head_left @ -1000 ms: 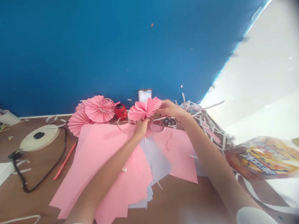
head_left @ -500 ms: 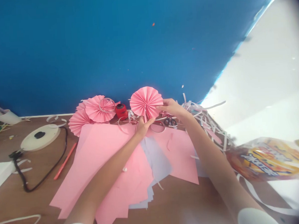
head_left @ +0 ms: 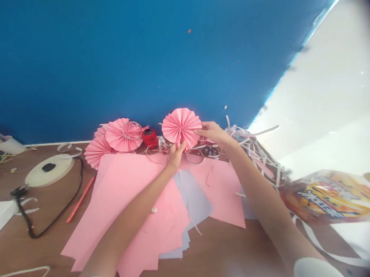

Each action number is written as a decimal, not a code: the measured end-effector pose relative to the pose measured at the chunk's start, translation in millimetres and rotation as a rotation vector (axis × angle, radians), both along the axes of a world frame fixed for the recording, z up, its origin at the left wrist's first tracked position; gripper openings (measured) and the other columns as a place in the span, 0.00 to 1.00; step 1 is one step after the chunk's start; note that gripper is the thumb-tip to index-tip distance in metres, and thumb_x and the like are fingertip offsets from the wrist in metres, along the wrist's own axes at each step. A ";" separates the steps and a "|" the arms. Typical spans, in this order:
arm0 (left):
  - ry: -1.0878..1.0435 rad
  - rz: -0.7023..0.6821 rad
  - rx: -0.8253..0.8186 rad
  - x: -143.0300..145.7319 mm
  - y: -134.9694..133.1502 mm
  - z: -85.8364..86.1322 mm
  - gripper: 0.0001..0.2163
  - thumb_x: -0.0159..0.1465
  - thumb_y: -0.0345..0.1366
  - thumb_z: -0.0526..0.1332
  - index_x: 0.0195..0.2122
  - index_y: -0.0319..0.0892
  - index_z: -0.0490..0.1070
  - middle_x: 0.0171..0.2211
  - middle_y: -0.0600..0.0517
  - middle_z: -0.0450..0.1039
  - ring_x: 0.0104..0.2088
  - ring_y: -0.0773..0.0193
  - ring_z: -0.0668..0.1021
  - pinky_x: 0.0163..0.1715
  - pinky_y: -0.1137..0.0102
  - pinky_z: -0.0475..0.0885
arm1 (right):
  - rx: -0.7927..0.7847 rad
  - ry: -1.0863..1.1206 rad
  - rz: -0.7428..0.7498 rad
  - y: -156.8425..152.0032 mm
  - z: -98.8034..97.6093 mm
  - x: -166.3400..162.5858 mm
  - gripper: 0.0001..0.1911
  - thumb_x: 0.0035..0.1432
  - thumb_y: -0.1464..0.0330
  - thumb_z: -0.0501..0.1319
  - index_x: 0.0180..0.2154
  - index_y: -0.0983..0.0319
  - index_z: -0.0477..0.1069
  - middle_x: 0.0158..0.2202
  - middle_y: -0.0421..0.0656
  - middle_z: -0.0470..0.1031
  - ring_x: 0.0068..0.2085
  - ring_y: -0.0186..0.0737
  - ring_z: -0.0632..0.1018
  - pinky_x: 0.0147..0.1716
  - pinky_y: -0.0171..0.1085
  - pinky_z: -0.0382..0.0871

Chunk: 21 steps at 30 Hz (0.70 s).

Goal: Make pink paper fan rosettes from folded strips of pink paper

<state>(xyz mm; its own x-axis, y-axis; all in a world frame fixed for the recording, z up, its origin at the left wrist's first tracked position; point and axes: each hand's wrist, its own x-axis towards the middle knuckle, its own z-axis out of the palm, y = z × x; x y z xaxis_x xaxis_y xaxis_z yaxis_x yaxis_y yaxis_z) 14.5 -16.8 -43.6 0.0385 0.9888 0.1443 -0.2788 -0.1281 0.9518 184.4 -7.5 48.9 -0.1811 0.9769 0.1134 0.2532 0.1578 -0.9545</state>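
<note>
A pleated pink paper rosette (head_left: 181, 124) is held up near the blue wall, its folds fanned into a nearly full circle. My left hand (head_left: 175, 155) pinches its lower edge, around the slit where the fan's ends meet. At the rosette's right edge, my right hand (head_left: 214, 133) grips it between thumb and fingers. Beneath my forearms lie overlapping pink paper sheets (head_left: 128, 183), with pale blue-grey sheets (head_left: 194, 196) partly under them. More pink paper fans (head_left: 118, 135) lean against the wall on the left.
Between the fans and the rosette sits a red roll-like object (head_left: 150, 138). Black-handled scissors (head_left: 210, 151) and paper strips (head_left: 263, 159) lie to the right, near a printed packet (head_left: 333, 197). On the left are a round white device (head_left: 50, 170) with a black cord and a red pen (head_left: 80, 199).
The rosette has shifted very slightly to the right and down in both hands. My left thumb has drawn in a little at its lower edge.
</note>
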 end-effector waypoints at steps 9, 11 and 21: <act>-0.370 0.011 0.042 -20.1 15.0 49.7 0.15 0.54 0.44 0.66 0.25 0.41 0.63 0.21 0.58 0.63 0.22 0.71 0.72 0.25 0.75 0.67 | -0.072 -0.394 0.397 -21.3 18.5 -4.3 0.16 0.54 0.58 0.60 0.37 0.63 0.73 0.29 0.41 0.75 0.28 0.32 0.72 0.26 0.31 0.63; -0.391 -0.029 0.068 -27.7 17.4 60.6 0.14 0.54 0.44 0.66 0.25 0.40 0.63 0.21 0.57 0.64 0.22 0.71 0.72 0.24 0.75 0.67 | -0.062 -0.644 0.597 -26.5 15.4 -17.2 0.15 0.50 0.61 0.62 0.40 0.62 0.74 0.34 0.42 0.76 0.33 0.36 0.75 0.29 0.31 0.64; -0.324 -0.172 -0.023 -30.0 13.6 52.2 0.11 0.49 0.37 0.70 0.23 0.40 0.67 0.20 0.56 0.68 0.30 0.63 0.79 0.31 0.71 0.75 | -0.041 -1.411 0.599 -44.2 -13.8 -77.7 0.29 0.45 0.59 0.68 0.48 0.65 0.70 0.45 0.53 0.76 0.45 0.52 0.76 0.33 0.36 0.65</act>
<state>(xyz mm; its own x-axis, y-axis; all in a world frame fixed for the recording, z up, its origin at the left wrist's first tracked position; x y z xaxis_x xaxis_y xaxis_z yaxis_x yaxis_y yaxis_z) -15.5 -3.2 8.6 0.1608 0.9748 0.1544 -0.5816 -0.0328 0.8128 106.7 -51.7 35.1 -0.4706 0.7215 -0.5079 0.8390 0.5441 -0.0044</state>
